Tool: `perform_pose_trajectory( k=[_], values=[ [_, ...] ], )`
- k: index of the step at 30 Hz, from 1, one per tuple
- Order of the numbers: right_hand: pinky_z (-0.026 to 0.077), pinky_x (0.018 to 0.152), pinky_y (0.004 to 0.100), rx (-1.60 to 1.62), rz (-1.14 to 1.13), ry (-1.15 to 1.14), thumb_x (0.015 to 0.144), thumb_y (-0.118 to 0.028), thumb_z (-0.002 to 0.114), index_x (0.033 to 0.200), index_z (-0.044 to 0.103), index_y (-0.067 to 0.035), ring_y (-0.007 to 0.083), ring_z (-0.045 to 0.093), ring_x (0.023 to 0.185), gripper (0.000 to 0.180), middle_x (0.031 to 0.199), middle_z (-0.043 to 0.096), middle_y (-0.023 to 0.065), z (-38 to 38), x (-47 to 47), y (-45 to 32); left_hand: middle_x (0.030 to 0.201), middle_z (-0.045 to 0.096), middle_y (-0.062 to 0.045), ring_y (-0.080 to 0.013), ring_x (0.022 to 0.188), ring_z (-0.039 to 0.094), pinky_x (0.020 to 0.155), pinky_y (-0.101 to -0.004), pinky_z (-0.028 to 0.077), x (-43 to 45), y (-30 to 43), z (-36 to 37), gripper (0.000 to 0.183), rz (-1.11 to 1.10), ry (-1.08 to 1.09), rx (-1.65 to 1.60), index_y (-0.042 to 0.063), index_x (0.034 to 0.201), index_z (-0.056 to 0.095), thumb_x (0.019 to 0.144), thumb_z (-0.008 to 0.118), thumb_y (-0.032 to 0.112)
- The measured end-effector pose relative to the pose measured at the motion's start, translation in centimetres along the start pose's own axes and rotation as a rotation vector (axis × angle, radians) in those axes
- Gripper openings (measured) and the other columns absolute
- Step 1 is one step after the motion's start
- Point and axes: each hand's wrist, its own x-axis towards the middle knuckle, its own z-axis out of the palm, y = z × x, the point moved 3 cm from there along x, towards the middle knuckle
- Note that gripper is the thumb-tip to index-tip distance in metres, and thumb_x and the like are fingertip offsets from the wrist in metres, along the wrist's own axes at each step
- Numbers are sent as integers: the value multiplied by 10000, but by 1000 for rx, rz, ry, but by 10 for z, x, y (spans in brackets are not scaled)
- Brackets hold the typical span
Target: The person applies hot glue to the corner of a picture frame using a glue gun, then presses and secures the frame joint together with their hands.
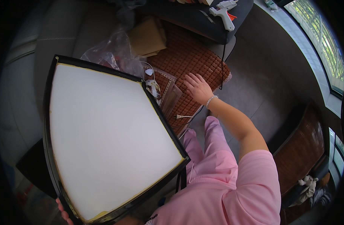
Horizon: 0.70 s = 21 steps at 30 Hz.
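Note:
A large black frame (172,125) with a white panel (112,137) set in it fills the left half of the view, with yellowish glue-like residue along its inner edges. Fingers of my left hand (63,212) curl around the frame's lower left corner; the rest of that hand is hidden. My right hand (198,88), a beaded bracelet at its wrist, hovers over or rests on a brown woven seat mat (200,60), holding nothing, fingers slightly spread. Near it lie a white two-pin plug (179,116) and a clear plastic bag (115,53).
A white glue gun (224,14) and a slim craft knife (207,17) lie on a dark surface (183,15) at the top. Folded brown cardboard (148,36) sits beside the bag. A black cord (223,62) hangs from the gun. A brown-matted seat (304,143) stands at right.

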Motion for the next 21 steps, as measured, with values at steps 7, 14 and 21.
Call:
perform_pose_trajectory(
  k=[7, 14, 21],
  values=[
    [221, 1130, 555, -411, 360, -1695, 1009, -409, 383, 1496, 366, -228, 280, 315, 1431, 519, 1533, 384, 39, 55, -208, 39, 1448, 389, -202, -411, 1337, 400, 1085, -605, 348, -4, -12, -19, 1082, 57, -13, -67, 24, 1448, 304, 787, 259, 880],
    [429, 1036, 400, 91, 931, -1667, 874, -355, 615, 1289, 613, -100, 285, 530, 1261, 487, 1328, 594, 113, -5, -445, 42, 1430, 405, -211, -424, 1354, 372, 1102, -610, 319, 12, 0, 3, 933, -75, -7, -73, 31, 1415, 352, 836, 455, 756],
    [482, 1004, 445, 2399, 883, 463, 1015, -430, 443, 1323, 476, 14, 343, 578, 1168, 541, 1267, 578, 205, -156, -76, -18, 1326, 514, -193, -412, 1283, 465, 1095, -584, 341, 27, 20, 17, 942, -292, 87, -170, 31, 1323, 446, 737, 627, 746]
  ],
)
